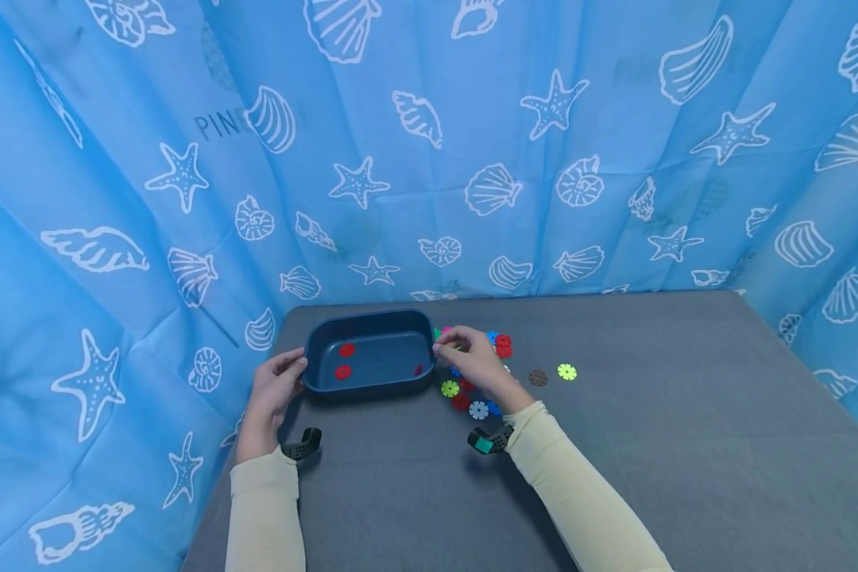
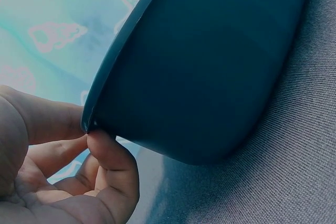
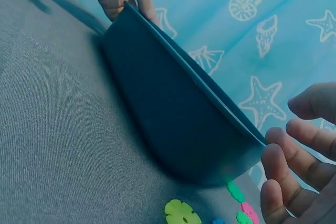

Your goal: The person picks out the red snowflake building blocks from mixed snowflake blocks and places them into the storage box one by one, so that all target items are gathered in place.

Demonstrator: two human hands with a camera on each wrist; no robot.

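Note:
A dark blue rectangular tub (image 1: 372, 391) with rounded corners lies at the far left of the table. Two red flower-shaped discs (image 1: 342, 372) lie on its floor, and a small red piece (image 1: 418, 369) is near its right end. My left hand (image 1: 272, 391) pinches the left end of the rim between thumb and fingers. At the opposite end is my right hand (image 1: 477, 364), fingers loosely bent and the thumb apart from them. Its fingertips (image 3: 274, 136) are at the rim; whether they touch it I cannot tell.
Coloured flower discs lie right of the tub, partly under my right hand, including a yellow-green one (image 1: 450, 388) and a white one (image 1: 479, 410). A brown disc (image 1: 538, 377) and another yellow-green disc (image 1: 567, 371) lie farther right. A blue shell-print curtain (image 1: 429, 199) hangs behind the grey table (image 1: 651, 413).

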